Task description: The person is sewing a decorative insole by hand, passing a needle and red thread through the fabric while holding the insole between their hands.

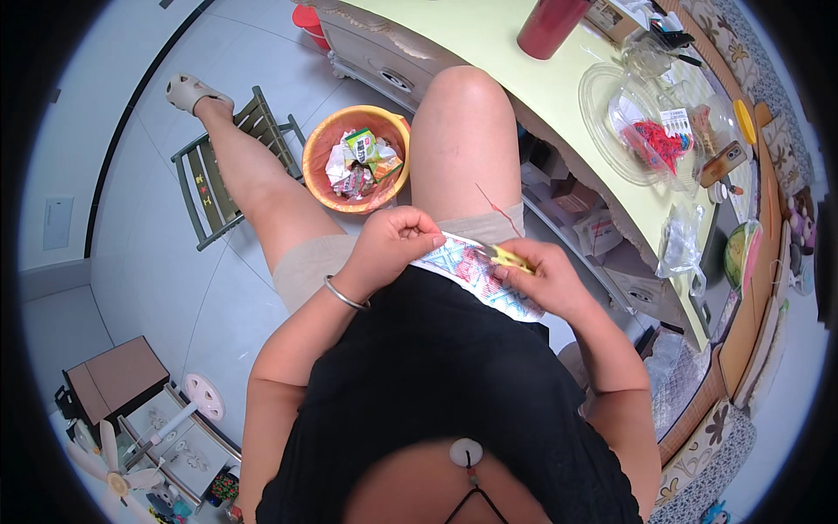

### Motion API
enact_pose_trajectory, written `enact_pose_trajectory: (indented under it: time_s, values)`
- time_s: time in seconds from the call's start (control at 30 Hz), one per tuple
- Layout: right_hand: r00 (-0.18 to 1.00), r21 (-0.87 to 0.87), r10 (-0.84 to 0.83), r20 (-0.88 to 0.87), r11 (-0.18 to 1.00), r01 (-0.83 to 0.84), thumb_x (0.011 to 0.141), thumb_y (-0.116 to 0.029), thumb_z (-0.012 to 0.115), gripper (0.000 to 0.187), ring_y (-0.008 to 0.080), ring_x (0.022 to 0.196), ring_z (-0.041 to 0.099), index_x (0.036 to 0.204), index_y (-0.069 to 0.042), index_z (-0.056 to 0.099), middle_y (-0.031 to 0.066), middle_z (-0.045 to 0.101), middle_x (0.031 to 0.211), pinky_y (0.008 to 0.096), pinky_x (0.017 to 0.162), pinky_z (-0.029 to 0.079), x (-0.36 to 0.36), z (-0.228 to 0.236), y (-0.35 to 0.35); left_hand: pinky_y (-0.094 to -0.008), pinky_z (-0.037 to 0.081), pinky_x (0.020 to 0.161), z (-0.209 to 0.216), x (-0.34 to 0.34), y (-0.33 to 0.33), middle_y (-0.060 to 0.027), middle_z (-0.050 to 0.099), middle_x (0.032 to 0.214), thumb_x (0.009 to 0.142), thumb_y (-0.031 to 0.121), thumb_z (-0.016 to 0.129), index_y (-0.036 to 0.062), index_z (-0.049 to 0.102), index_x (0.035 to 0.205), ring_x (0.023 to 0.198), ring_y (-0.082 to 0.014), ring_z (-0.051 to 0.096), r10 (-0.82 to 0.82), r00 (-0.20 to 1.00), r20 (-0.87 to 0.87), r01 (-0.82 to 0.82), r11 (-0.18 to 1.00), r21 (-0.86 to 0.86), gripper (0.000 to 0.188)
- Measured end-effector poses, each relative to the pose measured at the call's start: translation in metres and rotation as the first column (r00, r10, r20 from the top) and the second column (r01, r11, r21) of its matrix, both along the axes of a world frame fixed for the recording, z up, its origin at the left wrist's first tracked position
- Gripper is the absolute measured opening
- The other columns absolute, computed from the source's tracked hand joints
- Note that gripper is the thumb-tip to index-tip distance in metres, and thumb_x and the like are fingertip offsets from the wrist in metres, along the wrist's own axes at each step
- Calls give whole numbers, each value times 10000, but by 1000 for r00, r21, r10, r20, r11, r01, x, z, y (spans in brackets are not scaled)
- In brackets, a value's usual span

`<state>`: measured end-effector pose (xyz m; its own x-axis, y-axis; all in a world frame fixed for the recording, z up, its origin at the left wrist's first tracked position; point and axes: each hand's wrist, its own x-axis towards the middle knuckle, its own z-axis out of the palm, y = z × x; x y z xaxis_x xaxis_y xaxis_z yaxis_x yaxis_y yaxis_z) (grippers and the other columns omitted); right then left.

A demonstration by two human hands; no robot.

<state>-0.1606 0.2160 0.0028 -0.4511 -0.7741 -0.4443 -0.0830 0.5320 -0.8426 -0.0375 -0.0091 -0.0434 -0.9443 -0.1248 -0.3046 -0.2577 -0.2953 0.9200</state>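
Across my lap lies a white embroidery cloth with a red and blue pattern, long and narrow with a rounded end. My left hand, a silver bangle on its wrist, pinches the cloth's upper left edge between thumb and fingertips. In my right hand is a pair of small yellow-handled scissors, their dark blades pointing left over the cloth's upper edge. A loose red thread trails over my thigh just above the blades. The cloth's lower right end is partly behind my right hand.
An orange waste bin with wrappers stands between my legs and a folding stool. Along the right, a pale green table bears a dark red cup, clear plastic trays, red thread and a phone.
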Motion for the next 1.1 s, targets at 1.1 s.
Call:
enact_pose_trajectory:
  time_s: [1.1]
  values:
    - [813,61,288,-505,952,-299,855,-321,587,265,355,674,603,836,-58,611,148,614,681,448,613,469,-1,18,-41,-182,395,537,9,-12,2,-5,561,754,796,15,676,-23,642,788,614,-49,508,25,994,-104,-34,996,-87,51]
